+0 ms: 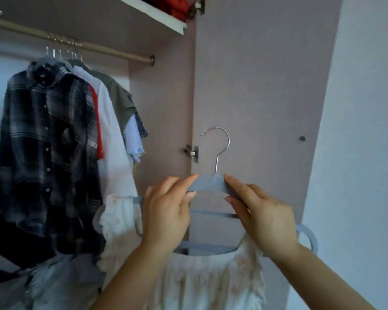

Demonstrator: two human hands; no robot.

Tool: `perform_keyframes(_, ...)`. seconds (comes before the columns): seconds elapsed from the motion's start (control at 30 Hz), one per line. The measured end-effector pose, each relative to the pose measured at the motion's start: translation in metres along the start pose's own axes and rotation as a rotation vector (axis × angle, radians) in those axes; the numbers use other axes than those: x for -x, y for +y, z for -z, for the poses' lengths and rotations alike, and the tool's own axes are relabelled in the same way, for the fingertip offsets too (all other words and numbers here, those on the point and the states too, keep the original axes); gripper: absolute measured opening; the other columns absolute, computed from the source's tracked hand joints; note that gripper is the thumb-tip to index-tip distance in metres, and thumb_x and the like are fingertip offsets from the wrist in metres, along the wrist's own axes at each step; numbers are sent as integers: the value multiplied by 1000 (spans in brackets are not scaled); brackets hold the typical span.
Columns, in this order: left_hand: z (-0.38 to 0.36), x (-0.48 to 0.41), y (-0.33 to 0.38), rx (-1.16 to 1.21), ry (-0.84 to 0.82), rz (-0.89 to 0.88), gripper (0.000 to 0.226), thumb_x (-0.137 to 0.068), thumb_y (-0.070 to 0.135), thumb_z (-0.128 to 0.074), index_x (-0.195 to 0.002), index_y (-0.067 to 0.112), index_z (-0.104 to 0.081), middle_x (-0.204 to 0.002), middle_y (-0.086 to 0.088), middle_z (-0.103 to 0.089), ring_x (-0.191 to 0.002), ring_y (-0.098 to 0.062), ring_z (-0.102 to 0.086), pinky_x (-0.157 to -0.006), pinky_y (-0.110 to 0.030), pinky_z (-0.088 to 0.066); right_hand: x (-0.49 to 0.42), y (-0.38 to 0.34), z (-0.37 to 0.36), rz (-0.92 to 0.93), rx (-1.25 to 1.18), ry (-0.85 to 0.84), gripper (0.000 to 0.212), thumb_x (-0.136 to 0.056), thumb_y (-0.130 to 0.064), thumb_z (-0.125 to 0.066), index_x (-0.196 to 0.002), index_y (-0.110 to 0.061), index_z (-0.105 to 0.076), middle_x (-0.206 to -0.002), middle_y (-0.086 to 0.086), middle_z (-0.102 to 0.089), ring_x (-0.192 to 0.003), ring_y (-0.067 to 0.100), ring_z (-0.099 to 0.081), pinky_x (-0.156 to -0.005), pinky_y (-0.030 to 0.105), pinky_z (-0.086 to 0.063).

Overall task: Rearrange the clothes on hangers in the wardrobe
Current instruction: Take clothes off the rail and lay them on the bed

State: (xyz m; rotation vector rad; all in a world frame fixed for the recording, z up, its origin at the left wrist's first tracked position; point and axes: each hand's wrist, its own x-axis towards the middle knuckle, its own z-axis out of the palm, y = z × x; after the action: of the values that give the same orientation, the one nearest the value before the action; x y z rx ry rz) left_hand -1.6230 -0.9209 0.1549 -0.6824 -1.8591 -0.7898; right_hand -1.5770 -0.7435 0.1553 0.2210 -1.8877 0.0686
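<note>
A grey hanger (207,184) with a metal hook is held up in front of the open wardrobe door. A white floral garment (211,280) hangs from it, bunched over its left arm. My left hand (166,211) grips the hanger's left shoulder, and my right hand (262,213) grips its right shoulder. On the rail (112,51) at upper left hang several clothes: a dark plaid shirt (47,153) in front, then a white shirt (112,139) and an olive top (119,95).
The open wardrobe door (255,86) with its hinge (192,151) stands right behind the hanger. A shelf (157,16) above holds red fabric (175,6). More clothes are piled at the lower left (20,285). A pale wall (363,130) fills the right.
</note>
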Motion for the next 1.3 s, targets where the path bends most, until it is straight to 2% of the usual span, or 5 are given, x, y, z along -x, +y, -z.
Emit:
perform_keyframes(0.17, -20, 26, 76, 138, -40, -58, 35, -84, 24, -46, -105, 11, -70, -83, -4, -65, -78, -18, -54, -68, -31, -39, 44, 37, 80, -55, 116, -56, 35, -77, -29, -64, -112, -22, -68, -78, -4, -68, -53, 22, -63, -34, 30, -46)
perform_keyframes(0.37, -35, 46, 165, 371, -70, -142, 26, -78, 9, -59, -101, 6, -71, -78, -8, -65, -68, -30, -63, -66, -38, -48, 83, 55, 182, -158, 351, -80, 34, -77, -27, -65, -111, -23, -68, -76, -4, -68, -52, 21, -62, -33, 30, -45)
perform_keyframes(0.5, -37, 64, 219, 547, -136, -218, 28, -75, 7, -62, -101, 5, -71, -78, -8, -67, -68, -31, -63, -66, -34, -43, 110, 48, 252, -238, 508, -97, 38, -75, -20, -77, -111, -21, -68, -78, -2, -69, -53, 22, -63, -34, 32, -47)
perform_keyframes(0.93, 32, 170, 436, 1170, -328, -472, 29, -78, 11, -63, -105, 2, -68, -84, -11, -68, -76, -31, -64, -70, -33, -40, 216, -54, 504, -585, 1102, -238, 40, -84, -28, -63, -123, -18, -61, -80, 2, -70, -48, 19, -60, -38, 33, -51)
perform_keyframes(1.3, 169, 281, 648, 1588, -434, -664, 29, -77, 10, -64, -105, 3, -69, -77, -8, -64, -70, -28, -62, -67, -37, -43, 307, -165, 731, -680, 1594, -213, 43, -78, -31, -69, -119, -18, -63, -74, -2, -69, -43, 12, -55, -41, 17, -42)
